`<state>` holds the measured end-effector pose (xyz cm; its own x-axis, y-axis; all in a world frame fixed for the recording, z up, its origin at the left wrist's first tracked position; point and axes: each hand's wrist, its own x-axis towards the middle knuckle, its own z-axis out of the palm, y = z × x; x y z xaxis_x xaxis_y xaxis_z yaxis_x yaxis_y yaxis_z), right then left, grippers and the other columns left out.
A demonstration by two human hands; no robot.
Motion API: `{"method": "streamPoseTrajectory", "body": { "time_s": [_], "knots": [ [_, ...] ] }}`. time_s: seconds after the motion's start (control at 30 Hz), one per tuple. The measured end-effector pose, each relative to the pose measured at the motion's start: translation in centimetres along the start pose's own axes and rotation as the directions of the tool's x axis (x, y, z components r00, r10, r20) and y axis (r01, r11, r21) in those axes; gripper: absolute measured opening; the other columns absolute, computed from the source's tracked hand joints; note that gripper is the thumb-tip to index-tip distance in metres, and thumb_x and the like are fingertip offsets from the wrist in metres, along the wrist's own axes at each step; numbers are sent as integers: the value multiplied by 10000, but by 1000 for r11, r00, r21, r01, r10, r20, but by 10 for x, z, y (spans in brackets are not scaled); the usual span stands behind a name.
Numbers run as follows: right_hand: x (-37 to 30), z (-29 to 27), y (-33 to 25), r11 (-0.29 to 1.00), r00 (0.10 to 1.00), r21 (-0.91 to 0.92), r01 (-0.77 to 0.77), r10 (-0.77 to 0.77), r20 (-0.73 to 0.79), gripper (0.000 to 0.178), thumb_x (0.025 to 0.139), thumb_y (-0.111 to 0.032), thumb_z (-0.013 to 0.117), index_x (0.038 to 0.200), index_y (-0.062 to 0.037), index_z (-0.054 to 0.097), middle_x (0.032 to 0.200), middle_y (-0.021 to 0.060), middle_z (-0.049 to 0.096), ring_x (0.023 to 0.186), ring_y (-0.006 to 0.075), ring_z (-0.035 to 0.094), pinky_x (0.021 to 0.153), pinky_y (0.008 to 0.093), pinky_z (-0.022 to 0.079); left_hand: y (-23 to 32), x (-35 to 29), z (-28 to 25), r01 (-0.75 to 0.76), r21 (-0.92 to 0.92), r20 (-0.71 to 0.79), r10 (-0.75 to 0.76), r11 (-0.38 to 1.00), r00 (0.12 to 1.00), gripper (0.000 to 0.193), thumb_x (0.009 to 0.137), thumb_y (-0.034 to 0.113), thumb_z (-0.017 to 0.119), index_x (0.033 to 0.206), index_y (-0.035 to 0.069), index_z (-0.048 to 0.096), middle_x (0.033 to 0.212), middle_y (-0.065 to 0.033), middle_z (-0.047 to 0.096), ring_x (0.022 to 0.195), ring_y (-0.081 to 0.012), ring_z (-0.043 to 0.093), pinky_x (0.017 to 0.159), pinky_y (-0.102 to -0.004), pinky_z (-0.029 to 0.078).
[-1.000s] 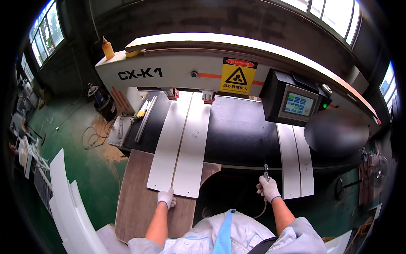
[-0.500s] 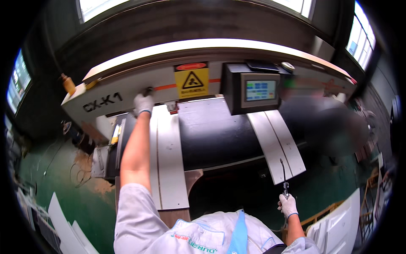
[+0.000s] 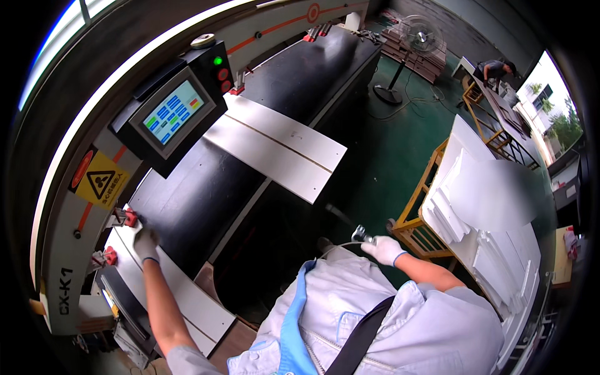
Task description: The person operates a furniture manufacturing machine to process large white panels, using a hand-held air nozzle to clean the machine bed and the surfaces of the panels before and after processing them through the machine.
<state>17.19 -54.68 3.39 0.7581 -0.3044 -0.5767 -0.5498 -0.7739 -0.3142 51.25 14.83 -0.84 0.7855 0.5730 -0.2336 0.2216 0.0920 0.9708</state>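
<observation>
Here, left hand (image 3: 147, 244): gloved, at the grooved white board (image 3: 203, 310), just beside a red clamp (image 3: 130, 217); I can't tell whether its fingers grip anything.
Right hand (image 3: 381, 250): well apart from the left, fingers wrapped around the air gun (image 3: 360, 235).
Air gun: I see it held off the boards, nozzle blurred.
Second board (image 3: 275, 142): across the black table (image 3: 194, 178), its end overhanging.
Screen (image 3: 172, 112): lit.

On the glossy black desk (image 3: 194, 181) I see a smooth panel (image 3: 194, 300). Beside the desk, I make out a matt cloth glove (image 3: 382, 250) and shiny metal tool (image 3: 359, 234).
</observation>
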Motion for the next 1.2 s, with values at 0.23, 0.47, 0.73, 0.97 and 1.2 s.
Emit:
{"method": "streamPoseTrajectory", "body": {
  "time_s": [0.23, 0.47, 0.73, 0.97, 1.2],
  "knots": [
    [79, -8, 77, 948, 997, 315, -51, 65, -34, 472, 990, -498, 577, 832, -58, 644, 675, 149, 630, 639, 327, 635, 624, 453, 481, -106, -202, 250, 259, 342, 506, -409, 903, 759, 426, 1002, 346, 665, 1220, -3, 554, 1035, -155, 684, 803, -265, 699, 692, -418, 585],
    [159, -61, 88, 914, 992, 403, 38, -81, 92, 476, 988, -470, 597, 796, -34, 603, 658, 78, 589, 599, 209, 570, 622, 415, 470, -168, -272, 399, 527, 164, 549, -521, 834, 653, 527, 1036, 407, 618, 1393, 29, 533, 1263, -168, 673, 1047, -330, 706, 859, -525, 603],
    [234, -172, 79, 879, 988, 456, 144, -157, -8, 521, 914, -555, 608, 704, -84, 678, 643, 67, 663, 624, 236, 653, 627, 395, 497, -191, -373, 360, 546, 213, 679, -525, 810, 514, 574, 1104, 293, 475, 1537, -63, 355, 1476, -218, 531, 1341, -372, 557, 1138, -514, 453],
    [219, -44, 42, 708, 909, 704, 54, -326, 258, 548, 870, -605, 682, 671, -97, 728, 634, 61, 661, 600, 203, 610, 621, 377, 480, -173, -395, 280, 678, 194, 535, -656, 709, 532, 734, 1041, 558, 522, 1464, -40, 492, 1444, -197, 561, 1308, -359, 545, 1125, -458, 437],
    [79, -54, 69, 632, 1000, 775, 11, -2, -12, 489, 863, -507, 706, 662, -62, 695, 614, 61, 660, 604, 211, 659, 649, 371, 512, -152, -450, 286, 293, 428, 455, -484, 855, 748, 721, 1055, 495, 562, 1307, -180, 565, 1213, -244, 682, 1000, -341, 708, 878, -410, 597]
  ]
}}
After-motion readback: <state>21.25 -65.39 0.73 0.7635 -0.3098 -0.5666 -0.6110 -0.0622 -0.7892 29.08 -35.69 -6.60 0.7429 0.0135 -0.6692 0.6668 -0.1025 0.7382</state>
